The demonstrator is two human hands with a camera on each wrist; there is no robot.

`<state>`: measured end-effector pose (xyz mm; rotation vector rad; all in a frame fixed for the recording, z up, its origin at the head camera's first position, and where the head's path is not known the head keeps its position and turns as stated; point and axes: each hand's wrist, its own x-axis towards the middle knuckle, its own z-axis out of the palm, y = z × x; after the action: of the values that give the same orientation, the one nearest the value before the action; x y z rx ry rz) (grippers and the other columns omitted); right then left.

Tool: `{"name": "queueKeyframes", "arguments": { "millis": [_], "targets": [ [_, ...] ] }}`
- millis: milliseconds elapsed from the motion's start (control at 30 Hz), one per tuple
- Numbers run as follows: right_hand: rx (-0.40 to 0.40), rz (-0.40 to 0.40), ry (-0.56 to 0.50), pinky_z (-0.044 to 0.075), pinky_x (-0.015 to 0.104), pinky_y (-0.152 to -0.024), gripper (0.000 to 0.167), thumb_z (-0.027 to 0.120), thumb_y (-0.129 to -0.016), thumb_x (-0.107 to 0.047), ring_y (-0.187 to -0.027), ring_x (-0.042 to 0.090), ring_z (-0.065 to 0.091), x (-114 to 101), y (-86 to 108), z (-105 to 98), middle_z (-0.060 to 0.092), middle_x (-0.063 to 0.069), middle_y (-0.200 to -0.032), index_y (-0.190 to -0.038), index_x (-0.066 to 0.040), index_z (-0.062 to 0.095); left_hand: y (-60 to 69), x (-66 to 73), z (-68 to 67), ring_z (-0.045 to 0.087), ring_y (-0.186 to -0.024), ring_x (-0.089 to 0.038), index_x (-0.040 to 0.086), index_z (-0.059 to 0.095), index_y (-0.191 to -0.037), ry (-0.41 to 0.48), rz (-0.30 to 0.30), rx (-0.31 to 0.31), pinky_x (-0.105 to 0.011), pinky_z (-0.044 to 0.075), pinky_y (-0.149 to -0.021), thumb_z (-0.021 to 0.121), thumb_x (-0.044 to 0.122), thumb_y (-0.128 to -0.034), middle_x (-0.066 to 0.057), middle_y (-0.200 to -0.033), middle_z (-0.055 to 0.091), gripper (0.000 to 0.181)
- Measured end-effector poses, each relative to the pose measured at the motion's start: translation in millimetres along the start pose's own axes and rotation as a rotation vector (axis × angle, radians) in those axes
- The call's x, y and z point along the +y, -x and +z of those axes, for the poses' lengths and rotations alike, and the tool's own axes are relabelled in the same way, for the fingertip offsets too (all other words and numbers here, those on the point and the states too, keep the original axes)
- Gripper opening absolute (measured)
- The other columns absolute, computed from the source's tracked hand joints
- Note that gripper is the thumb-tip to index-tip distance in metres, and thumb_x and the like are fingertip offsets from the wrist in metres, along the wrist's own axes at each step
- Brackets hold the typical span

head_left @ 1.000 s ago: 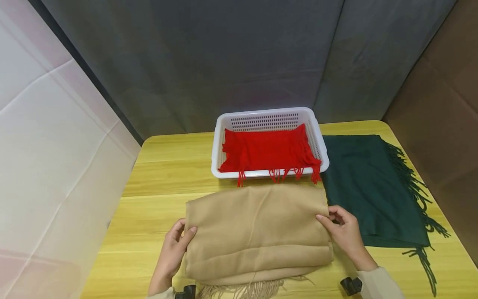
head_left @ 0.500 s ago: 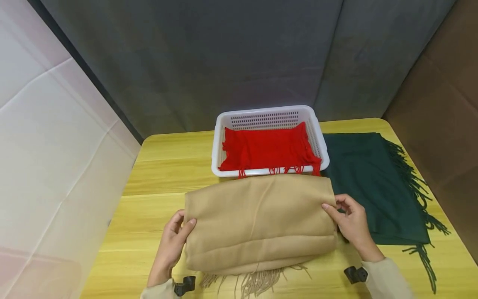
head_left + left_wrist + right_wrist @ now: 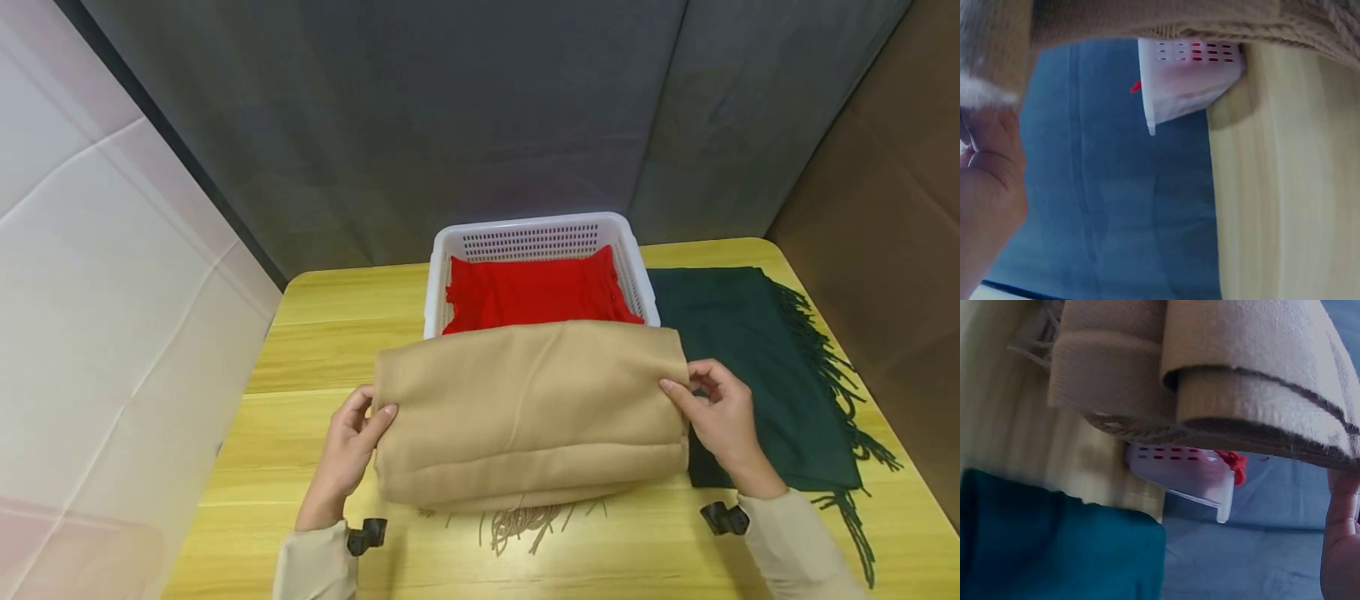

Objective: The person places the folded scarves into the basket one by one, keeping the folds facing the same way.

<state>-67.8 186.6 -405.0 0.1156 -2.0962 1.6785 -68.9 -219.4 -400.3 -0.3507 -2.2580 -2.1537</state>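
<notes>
A folded tan scarf (image 3: 525, 408) with a fringe hangs between my two hands, raised off the table. My left hand (image 3: 352, 442) pinches its left edge, the thumb lying on the upper face. On the opposite edge my right hand (image 3: 723, 417) pinches it the same way. Folded layers of the scarf (image 3: 1229, 394) show in the right wrist view. Just beyond it stands a white plastic basket (image 3: 540, 223), its front rim hidden behind the scarf. Inside the basket lies a folded red scarf (image 3: 540, 292).
A dark green fringed scarf (image 3: 750, 375) lies folded on the right of the wooden table (image 3: 315, 350), partly behind my right hand. A grey curtain (image 3: 450, 108) hangs behind the table. White and brown panels stand at the sides.
Both hands have carried the tan scarf forward and up toward the basket, so it now covers the basket's front rim and the red fringe. Its own fringe trails lower down.
</notes>
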Motion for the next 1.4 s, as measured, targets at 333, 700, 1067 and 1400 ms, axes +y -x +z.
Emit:
{"name": "queueKeyframes", "arguments": {
  "millis": [333, 700, 1067, 1400],
  "targets": [
    [-0.047, -0.112, -0.018, 0.044, 0.013, -0.047, 0.018, 0.065, -0.07, 0.013, -0.064, 0.006, 0.049, 8.8, -25.1, -5.3, 0.052, -0.001, -0.074, -0.083, 0.009, 0.053, -23.9, 13.4, 0.7, 0.062, -0.074, -0.016, -0.002, 0.049, -0.107, -0.064, -0.018, 0.032, -0.03, 0.051, -0.056, 0.048, 0.004, -0.09, -0.008, -0.106, 0.049, 0.018],
    [-0.045, -0.105, 0.018, 0.046, 0.013, -0.053, 0.018, 0.064, -0.071, 0.014, -0.066, 0.008, 0.049, -1.5, -53.5, -1.5, 0.053, -0.004, -0.076, -0.085, 0.011, 0.054, -45.6, 25.5, -0.9, 0.06, -0.075, -0.013, 0.003, 0.05, -0.104, -0.057, -0.007, 0.075, -0.026, 0.051, -0.058, 0.05, 0.006, -0.0898, -0.005, -0.106, 0.049, 0.015],
    [-0.022, -0.08, 0.003, 0.043, 0.015, -0.06, 0.018, 0.065, -0.074, 0.008, -0.07, 0.01, 0.05, -2.5, -82.6, 0.8, 0.054, -0.007, -0.079, -0.088, 0.011, 0.054, -72.4, 37.1, 1.1, 0.06, -0.076, -0.013, 0.002, 0.05, -0.105, -0.077, 0.05, 0.052, -0.024, 0.05, -0.06, 0.049, 0.007, -0.09, -0.005, -0.104, 0.049, 0.016],
    [0.011, 0.014, -0.038, 0.044, 0.014, -0.056, 0.013, 0.067, -0.075, 0.001, -0.066, 0.007, 0.052, 0.5, -100.7, 2.1, 0.056, -0.006, -0.079, -0.086, -0.002, 0.06, -98.1, 40.7, 3.4, 0.059, -0.075, -0.012, -0.001, 0.049, -0.107, -0.127, 0.066, 0.031, -0.023, 0.049, -0.059, 0.049, 0.01, -0.0903, -0.004, -0.102, 0.049, 0.02]
  ]
}}
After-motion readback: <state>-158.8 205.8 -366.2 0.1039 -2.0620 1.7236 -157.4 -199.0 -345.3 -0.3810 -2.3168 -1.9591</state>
